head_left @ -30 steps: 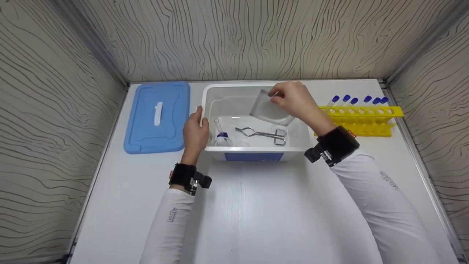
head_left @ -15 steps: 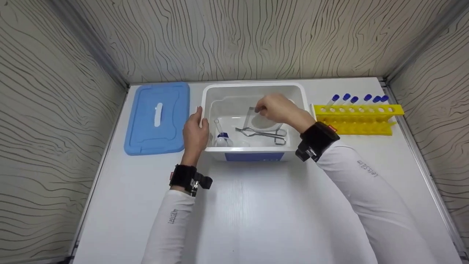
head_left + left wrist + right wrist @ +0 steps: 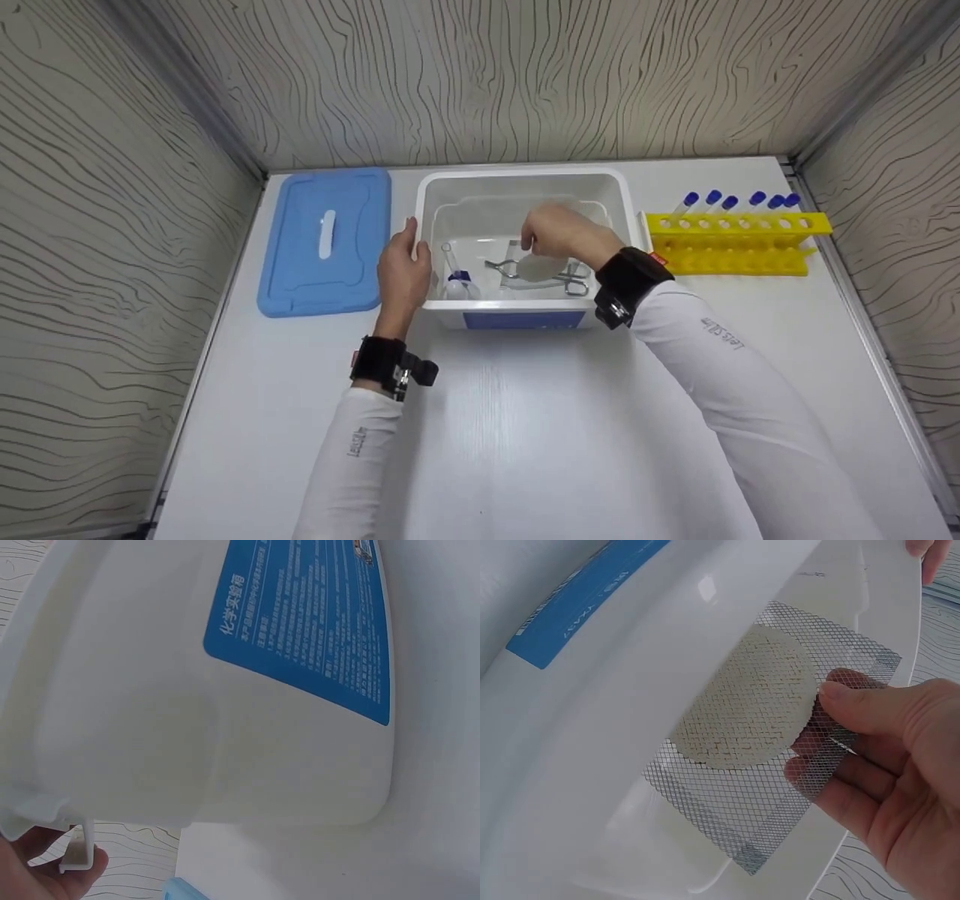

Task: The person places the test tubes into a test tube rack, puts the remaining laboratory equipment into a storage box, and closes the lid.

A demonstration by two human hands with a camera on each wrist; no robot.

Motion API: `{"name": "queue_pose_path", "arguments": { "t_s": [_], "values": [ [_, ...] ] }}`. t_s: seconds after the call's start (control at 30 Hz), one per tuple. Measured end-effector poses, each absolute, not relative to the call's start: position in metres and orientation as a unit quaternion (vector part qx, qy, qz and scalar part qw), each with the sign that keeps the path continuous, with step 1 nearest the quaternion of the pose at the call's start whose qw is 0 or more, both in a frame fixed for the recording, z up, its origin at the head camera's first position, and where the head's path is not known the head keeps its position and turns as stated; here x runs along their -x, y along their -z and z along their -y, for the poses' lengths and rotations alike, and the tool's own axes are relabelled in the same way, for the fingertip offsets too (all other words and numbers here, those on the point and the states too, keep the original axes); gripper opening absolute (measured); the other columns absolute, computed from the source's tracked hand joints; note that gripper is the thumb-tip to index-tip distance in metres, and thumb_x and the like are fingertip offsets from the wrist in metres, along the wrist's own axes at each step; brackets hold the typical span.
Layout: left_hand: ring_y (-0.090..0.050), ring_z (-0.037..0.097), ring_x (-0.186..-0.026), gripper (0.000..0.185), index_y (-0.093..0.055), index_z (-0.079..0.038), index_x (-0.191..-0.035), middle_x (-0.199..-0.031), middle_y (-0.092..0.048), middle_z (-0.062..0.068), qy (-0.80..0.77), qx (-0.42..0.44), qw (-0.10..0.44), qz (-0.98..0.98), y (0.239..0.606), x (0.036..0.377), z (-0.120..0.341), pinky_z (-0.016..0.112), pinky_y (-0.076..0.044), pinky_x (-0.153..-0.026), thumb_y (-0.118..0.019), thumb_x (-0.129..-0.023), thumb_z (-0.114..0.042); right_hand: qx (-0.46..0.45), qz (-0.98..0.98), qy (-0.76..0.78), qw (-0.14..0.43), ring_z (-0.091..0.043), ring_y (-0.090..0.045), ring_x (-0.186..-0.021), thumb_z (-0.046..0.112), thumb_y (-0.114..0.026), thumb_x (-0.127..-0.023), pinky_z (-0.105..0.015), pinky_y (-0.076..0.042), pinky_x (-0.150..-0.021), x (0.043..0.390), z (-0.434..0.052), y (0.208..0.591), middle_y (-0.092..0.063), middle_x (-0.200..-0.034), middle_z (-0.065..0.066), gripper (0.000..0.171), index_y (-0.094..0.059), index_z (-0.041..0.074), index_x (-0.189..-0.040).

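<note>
Square wire gauze (image 3: 769, 742) with round pale centre, tilted inside white tub (image 3: 517, 184)

1. White bench (image 3: 525, 420), walled on three sides by wood-grain panels.
2. Blue lid (image 3: 325, 240) lies flat at rear left.
3. White tub (image 3: 517, 184) stands rear centre, just right of the lid.
4. Yellow tube rack (image 3: 739, 240) stands at rear right, holding blue-capped tubes.

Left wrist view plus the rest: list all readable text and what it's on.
Blue label on the white tub: lines of white Chinese print, too blurred to quote.
Right sleeve: small grey print, unreadable.
Left sleeve: small grey print, unreadable.
Blue label in the right wrist view: print blurred.
</note>
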State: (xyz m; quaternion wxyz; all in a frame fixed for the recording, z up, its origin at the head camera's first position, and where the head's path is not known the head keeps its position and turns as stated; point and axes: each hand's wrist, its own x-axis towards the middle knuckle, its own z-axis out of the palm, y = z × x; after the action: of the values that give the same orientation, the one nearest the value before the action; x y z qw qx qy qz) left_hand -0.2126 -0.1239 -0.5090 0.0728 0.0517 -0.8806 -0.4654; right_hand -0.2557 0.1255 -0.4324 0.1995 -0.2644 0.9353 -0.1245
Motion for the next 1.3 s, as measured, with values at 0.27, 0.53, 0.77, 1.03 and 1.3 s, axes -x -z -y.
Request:
{"name": "queue_pose_path", "arguments": {
  "t_s": [0.27, 0.53, 0.77, 1.03, 1.3],
  "values": [
    [-0.057, 0.031, -0.129, 0.049, -0.046, -0.005, -0.147, -0.137, -0.06, 0.019, 0.458, -0.052, 0.079, 0.884, 0.509, 0.213, 0.123, 0.043, -0.048, -0.109, -0.05, -0.1, -0.015, 0.277, -0.931, 0.097, 0.216, -0.036, -0.067, -0.11, -0.004, -0.056, -0.081, -0.046, -0.053, -0.099, 0.255, -0.117, 0.438, -0.073, -0.116, -0.015, 0.034, -0.075, 0.003, -0.108],
    [-0.056, 0.031, -0.131, 0.049, -0.046, -0.005, -0.147, -0.14, -0.059, 0.018, 0.46, -0.05, 0.08, 0.883, 0.508, 0.214, 0.122, 0.043, -0.046, -0.11, -0.05, -0.099, -0.015, 0.286, -0.933, 0.094, 0.195, -0.036, -0.067, -0.108, 0.0, -0.056, -0.086, -0.047, -0.052, -0.098, 0.256, -0.114, 0.442, -0.073, -0.115, -0.017, 0.033, -0.072, 0.002, -0.115],
    [-0.057, 0.031, -0.131, 0.048, -0.046, -0.006, -0.147, -0.141, -0.058, 0.018, 0.456, -0.05, 0.081, 0.885, 0.509, 0.213, 0.122, 0.042, -0.047, -0.11, -0.049, -0.099, -0.015, 0.26, -0.938, 0.107, 0.201, -0.035, -0.066, -0.112, 0.012, -0.061, -0.093, -0.048, -0.052, -0.1, 0.257, -0.123, 0.435, -0.071, -0.117, -0.019, 0.032, -0.068, 0.002, -0.122],
    [-0.057, 0.032, -0.129, 0.048, -0.046, -0.005, -0.146, -0.141, -0.058, 0.018, 0.456, -0.047, 0.087, 0.884, 0.511, 0.214, 0.122, 0.042, -0.047, -0.109, -0.05, -0.099, -0.014, 0.267, -0.939, 0.153, 0.153, -0.033, -0.069, -0.106, 0.019, -0.06, -0.095, -0.048, -0.054, -0.095, 0.251, -0.146, 0.43, -0.073, -0.114, -0.017, 0.032, -0.069, 0.003, -0.121],
    [-0.06, 0.033, -0.125, 0.048, -0.047, -0.002, -0.145, -0.133, -0.063, 0.021, 0.45, -0.042, 0.094, 0.887, 0.51, 0.214, 0.122, 0.045, -0.05, -0.105, -0.05, -0.099, -0.012, 0.212, -0.944, 0.213, 0.139, -0.03, -0.067, -0.107, 0.023, -0.058, -0.098, -0.047, -0.054, -0.095, 0.236, -0.172, 0.427, -0.072, -0.117, -0.014, 0.035, -0.065, 0.007, -0.128]
  ]
}}
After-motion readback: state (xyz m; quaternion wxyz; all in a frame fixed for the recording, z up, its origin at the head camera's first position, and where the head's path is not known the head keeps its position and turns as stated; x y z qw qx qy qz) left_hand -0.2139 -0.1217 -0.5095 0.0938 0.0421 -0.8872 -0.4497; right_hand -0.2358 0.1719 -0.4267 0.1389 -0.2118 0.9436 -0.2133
